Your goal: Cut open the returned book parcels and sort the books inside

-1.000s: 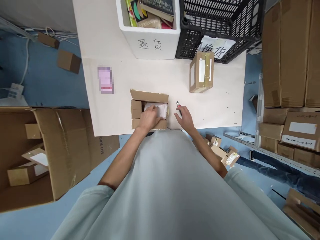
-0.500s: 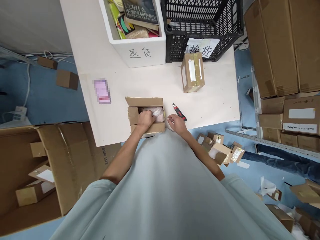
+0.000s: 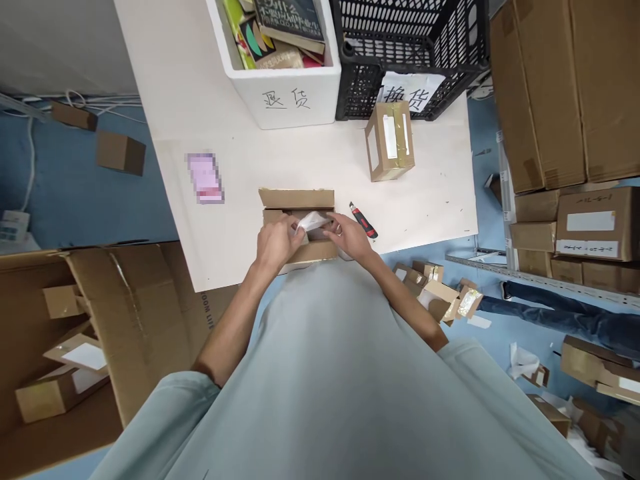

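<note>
An opened cardboard box [image 3: 296,199] lies near the front edge of the table, its flaps spread. White wrapping [image 3: 314,221], thin and crumpled, rises out of its opening between my hands. My left hand [image 3: 278,241] pinches the wrapping from the left, thumb on top. From the right, my right hand [image 3: 351,235] has its fingers closed at the other end of the wrapping. What lies under the wrapping in the box is mostly hidden. Just right of my right hand rests a red and black utility knife [image 3: 363,220].
A taped carton [image 3: 390,141] stands before a black plastic crate [image 3: 367,87]. Left of that, a white foam bin [image 3: 300,100] holds books. A blurred pink item [image 3: 205,177] lies on the table [image 3: 240,160]. Beside the table are a large open carton [image 3: 135,320] and stacked boxes [image 3: 595,227].
My left hand has drawn back from inside the box, lifting the wrapping up. My right hand has moved left over the box onto the wrapping.
</note>
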Demonstrator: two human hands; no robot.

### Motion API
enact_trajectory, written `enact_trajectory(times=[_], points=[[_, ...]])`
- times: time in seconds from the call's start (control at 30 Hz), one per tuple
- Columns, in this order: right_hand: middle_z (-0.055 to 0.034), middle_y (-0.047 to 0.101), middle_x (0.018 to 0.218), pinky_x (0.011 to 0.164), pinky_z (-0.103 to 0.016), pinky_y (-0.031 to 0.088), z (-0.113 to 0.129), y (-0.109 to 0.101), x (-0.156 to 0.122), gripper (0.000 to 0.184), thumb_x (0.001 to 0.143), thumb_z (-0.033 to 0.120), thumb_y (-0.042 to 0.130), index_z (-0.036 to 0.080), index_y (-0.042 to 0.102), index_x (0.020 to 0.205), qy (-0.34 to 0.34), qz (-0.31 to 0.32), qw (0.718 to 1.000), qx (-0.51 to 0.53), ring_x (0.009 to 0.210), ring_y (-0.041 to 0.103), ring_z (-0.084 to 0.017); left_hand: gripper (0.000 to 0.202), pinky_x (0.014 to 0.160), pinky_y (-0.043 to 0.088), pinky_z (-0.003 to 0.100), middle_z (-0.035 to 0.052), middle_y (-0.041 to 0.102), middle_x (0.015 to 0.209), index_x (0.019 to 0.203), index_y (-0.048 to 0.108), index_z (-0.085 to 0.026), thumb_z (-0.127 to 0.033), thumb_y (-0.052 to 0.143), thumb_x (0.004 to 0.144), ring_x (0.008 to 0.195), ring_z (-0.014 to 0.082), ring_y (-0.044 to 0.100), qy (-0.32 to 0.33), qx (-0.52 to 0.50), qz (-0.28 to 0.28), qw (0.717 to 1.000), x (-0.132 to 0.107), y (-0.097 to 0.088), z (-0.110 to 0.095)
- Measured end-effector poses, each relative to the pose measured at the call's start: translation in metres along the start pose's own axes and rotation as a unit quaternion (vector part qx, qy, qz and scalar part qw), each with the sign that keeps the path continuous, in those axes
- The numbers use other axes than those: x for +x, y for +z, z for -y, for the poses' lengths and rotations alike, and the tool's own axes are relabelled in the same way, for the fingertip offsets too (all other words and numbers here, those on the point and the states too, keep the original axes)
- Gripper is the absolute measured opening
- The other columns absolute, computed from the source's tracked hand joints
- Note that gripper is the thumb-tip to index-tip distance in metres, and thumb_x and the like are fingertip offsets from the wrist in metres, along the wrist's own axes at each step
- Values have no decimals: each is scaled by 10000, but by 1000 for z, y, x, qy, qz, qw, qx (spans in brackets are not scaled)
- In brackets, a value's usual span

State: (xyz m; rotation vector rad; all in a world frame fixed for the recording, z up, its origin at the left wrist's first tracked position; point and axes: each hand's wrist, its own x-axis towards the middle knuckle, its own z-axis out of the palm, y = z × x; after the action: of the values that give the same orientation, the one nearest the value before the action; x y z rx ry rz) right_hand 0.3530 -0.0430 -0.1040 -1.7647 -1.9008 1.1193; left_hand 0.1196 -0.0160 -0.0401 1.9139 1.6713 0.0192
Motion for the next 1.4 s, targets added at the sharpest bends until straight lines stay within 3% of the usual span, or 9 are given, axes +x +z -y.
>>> enact_trajectory(times=[0.13,0.23,0.3,0.5,0.67,0.83,1.03,1.23,1.4], points=[[-50,799,1151,928,-355,603,29,-4,9,505,1046,290,800,248,702,1540,-18,12,1000,7,957,739,-228,174,794,523,367,55,787,980,1010,797,-237,-311,640,1012,860,246,710,52,-84,-57,994,-10,-20,-4],[-50,779,1089,893,-350,579,48,-13,13,226,1098,321,716,238,806,1289,-41,3,999,10,938,719,-233,143,780,538,347,37,774,958,1017,785,-239,-319,666,1010,774,206,673,79,-149,-115,979,-14,-33,-5],[-42,763,1020,871,-339,569,59,-20,15,212,1132,370,655,227,811,1142,-55,-27,997,36,909,695,-221,149,779,555,331,24,783,988,1082,775,-243,-341,689,1010,752,187,666,89,-192,-146,966,-14,-41,-2],[-45,788,1144,862,-317,605,98,-43,13,434,1119,636,632,244,810,1179,-105,-98,971,194,984,713,-201,622,814,583,308,8,789,1056,1539,671,-290,-411,817,947,796,177,693,156,-300,-120,933,-5,-63,13],[-51,772,1236,914,-358,642,130,-53,2,504,1092,711,668,306,788,1368,-131,-105,960,223,1068,729,-224,210,771,575,316,11,716,867,1074,783,-229,-419,739,997,757,179,653,191,-283,-114,933,5,-73,17],[-48,763,1173,857,-369,642,110,-47,-5,634,1014,668,801,330,691,1539,-61,-162,973,155,921,684,-217,289,673,549,286,-17,620,768,983,716,-236,-510,806,984,685,156,619,195,-383,-117,895,14,-79,25],[-5,656,836,798,-339,601,86,-27,-7,447,1042,675,710,235,771,986,23,-169,978,122,793,612,-199,444,693,578,288,10,656,848,1045,719,-236,-662,823,979,771,173,676,212,-440,-95,868,24,-87,31],[-79,737,1317,855,-307,660,116,-32,9,654,959,787,779,264,742,1350,-78,-151,949,264,1123,732,-230,368,652,546,267,9,707,846,1015,747,-221,-581,816,971,728,159,644,188,-410,-105,886,29,-84,25],[-74,746,1226,909,-344,687,121,-39,47,634,992,804,748,244,749,1289,-112,-160,948,251,1112,743,-241,324,687,576,289,34,772,933,1116,792,-220,-520,763,994,801,192,717,180,-413,-72,890,24,-79,7]])
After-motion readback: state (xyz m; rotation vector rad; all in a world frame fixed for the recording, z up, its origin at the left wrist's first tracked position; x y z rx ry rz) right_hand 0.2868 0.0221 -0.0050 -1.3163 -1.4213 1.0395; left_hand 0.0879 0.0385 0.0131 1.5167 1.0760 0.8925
